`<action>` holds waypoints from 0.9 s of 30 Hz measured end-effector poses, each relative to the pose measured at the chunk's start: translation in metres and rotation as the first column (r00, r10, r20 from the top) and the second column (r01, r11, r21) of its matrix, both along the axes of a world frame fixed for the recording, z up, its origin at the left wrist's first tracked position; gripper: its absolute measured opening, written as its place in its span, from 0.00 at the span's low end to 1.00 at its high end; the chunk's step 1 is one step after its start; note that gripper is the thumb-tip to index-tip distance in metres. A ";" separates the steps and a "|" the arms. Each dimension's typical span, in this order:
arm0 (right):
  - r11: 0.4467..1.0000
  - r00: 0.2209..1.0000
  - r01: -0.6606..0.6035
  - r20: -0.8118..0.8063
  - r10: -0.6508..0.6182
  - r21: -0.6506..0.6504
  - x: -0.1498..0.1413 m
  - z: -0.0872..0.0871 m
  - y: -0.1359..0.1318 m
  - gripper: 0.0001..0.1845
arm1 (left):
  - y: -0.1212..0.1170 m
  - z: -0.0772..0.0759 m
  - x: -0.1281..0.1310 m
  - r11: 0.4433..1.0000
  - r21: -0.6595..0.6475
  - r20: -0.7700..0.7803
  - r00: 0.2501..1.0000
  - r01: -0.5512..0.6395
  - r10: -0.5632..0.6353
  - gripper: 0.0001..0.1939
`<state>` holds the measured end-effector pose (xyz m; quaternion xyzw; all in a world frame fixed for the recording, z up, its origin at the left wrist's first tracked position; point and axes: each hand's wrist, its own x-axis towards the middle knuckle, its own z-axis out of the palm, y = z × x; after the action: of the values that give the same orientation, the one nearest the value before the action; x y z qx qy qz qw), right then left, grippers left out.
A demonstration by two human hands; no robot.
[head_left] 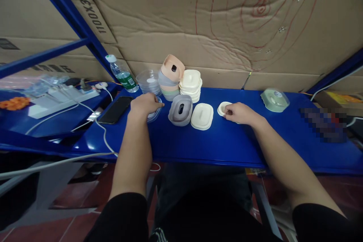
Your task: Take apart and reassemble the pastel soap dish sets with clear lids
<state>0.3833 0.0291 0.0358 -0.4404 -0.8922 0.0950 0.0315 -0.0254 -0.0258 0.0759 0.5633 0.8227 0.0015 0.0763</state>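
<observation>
My left hand (pixel 145 104) is closed at the edge of a round clear plastic piece (pixel 154 115), mostly hidden under the fingers. To the right, my right hand (pixel 241 113) pinches a small cream round piece (pixel 222 107) lying on the table, its far side covered by the hand. Between the hands sit a grey-purple oval bowl (pixel 180 115) with a dark slot and a cream lid (pixel 202 116) lying flat. Behind them rise a leaning stack of coloured bowls (pixel 170 79), a pile of cream lids (pixel 190 83) and nested clear bowls (pixel 149 81).
The blue table (pixel 181 147) meets a cardboard wall (pixel 215 26). A water bottle (pixel 123 75), black phone (pixel 117 109) and white cables (pixel 104 132) are at left. A pale green container (pixel 274 100) with a clear cover stands at right, near a blurred-out item (pixel 324 123).
</observation>
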 end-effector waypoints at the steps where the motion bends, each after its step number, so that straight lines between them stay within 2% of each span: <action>1: 1.000 1.000 0.006 0.004 -0.006 -0.010 0.000 0.000 -0.001 0.06 | 0.002 -0.002 -0.002 1.000 -0.028 0.000 1.000 0.008 -0.008 0.20; 3: 1.000 1.000 0.002 0.013 -0.002 -0.025 -0.001 0.000 -0.001 0.07 | 0.003 -0.004 -0.003 0.998 -0.056 -0.004 1.000 0.017 -0.018 0.19; 5: 0.999 1.000 -0.008 0.020 0.008 -0.036 -0.002 -0.001 -0.002 0.11 | 0.002 -0.003 0.001 1.000 -0.018 -0.004 1.000 0.013 -0.013 0.20; 8: 0.999 1.000 -0.010 0.024 0.011 -0.031 -0.004 -0.001 -0.003 0.15 | -0.005 0.003 0.020 0.974 0.227 0.011 1.000 0.014 -0.017 0.20; 10: 0.999 1.000 -0.027 0.013 0.028 -0.028 -0.006 0.000 -0.005 0.16 | -0.011 0.004 0.039 0.917 0.388 0.057 0.991 0.088 -0.119 0.20; 11: 0.999 0.999 -0.045 0.004 0.045 -0.028 -0.008 0.001 -0.006 0.16 | -0.013 0.004 0.050 0.893 0.427 0.089 0.976 0.144 -0.200 0.19; 14: 0.993 0.994 -0.107 -0.035 0.106 -0.048 -0.012 0.006 -0.013 0.17 | -0.017 -0.005 0.080 0.857 0.412 0.119 0.914 0.310 -0.388 0.19; 18: 0.975 0.975 -0.196 -0.126 0.182 -0.103 -0.018 0.011 -0.022 0.20 | -0.016 -0.020 0.096 0.838 0.292 0.032 0.871 0.462 -0.491 0.16; 22: 0.944 0.948 -0.277 -0.208 0.239 -0.178 -0.022 0.010 -0.026 0.14 | -0.013 -0.023 0.089 0.859 0.225 0.024 0.879 0.460 -0.477 0.11; 25: 0.923 0.931 -0.329 -0.233 0.282 -0.198 -0.024 0.009 -0.028 0.10 | -0.017 -0.014 0.084 0.854 0.285 0.029 0.887 0.435 -0.462 0.10; 27: 0.908 0.915 -0.368 -0.253 0.315 -0.201 -0.025 0.009 -0.029 0.10 | -0.022 -0.006 0.083 0.820 0.375 0.091 0.863 0.433 -0.497 0.11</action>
<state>0.3582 0.0005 0.0446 -0.2642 -0.9285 0.2549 0.0561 0.0577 -0.0480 0.0700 0.7493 0.6359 0.1775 0.0513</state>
